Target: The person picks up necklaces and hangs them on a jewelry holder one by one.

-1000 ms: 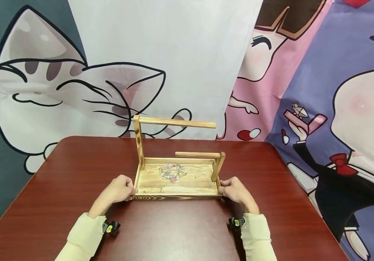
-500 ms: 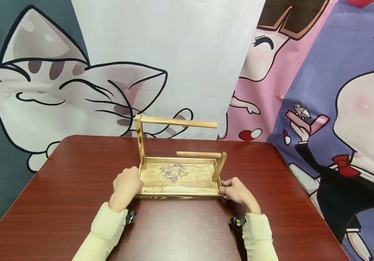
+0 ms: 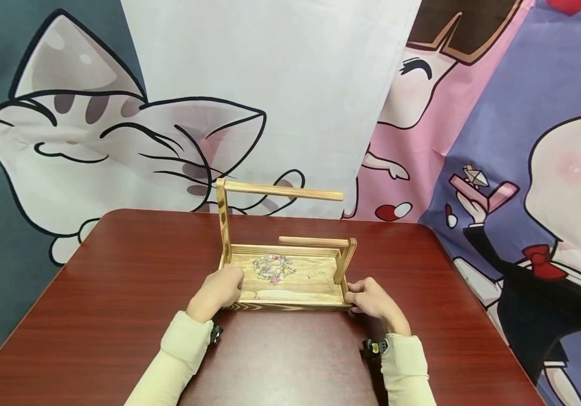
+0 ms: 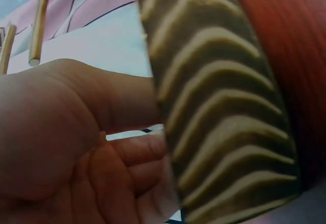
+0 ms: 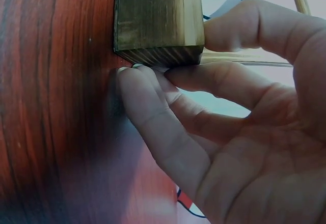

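A wooden jewelry stand (image 3: 290, 308), a shallow tray with two raised bars, stands on the table. Inside it lies a beaded bracelet (image 3: 274, 268) with pink and clear beads, and a thin chain (image 3: 320, 276) is at its right. My left hand (image 3: 217, 293) reaches over the stand's front left corner, fingers bent down into the tray. In the left wrist view the striped front board (image 4: 224, 107) hides those fingertips, so I cannot tell whether they hold anything. My right hand (image 3: 373, 299) pinches the stand's front right corner (image 5: 158, 20), thumb on one side and fingers against the other.
The tall bar (image 3: 285, 190) rises at the stand's left post, and a lower bar (image 3: 315, 241) joins the right post. A red-brown table (image 3: 143, 265) surrounds the stand. Behind it hangs a cartoon-printed cloth (image 3: 295, 84).
My left hand has let go of the stand's left front corner and moved right, over the edge into the tray. My right hand keeps its hold. The head view has shifted slightly.
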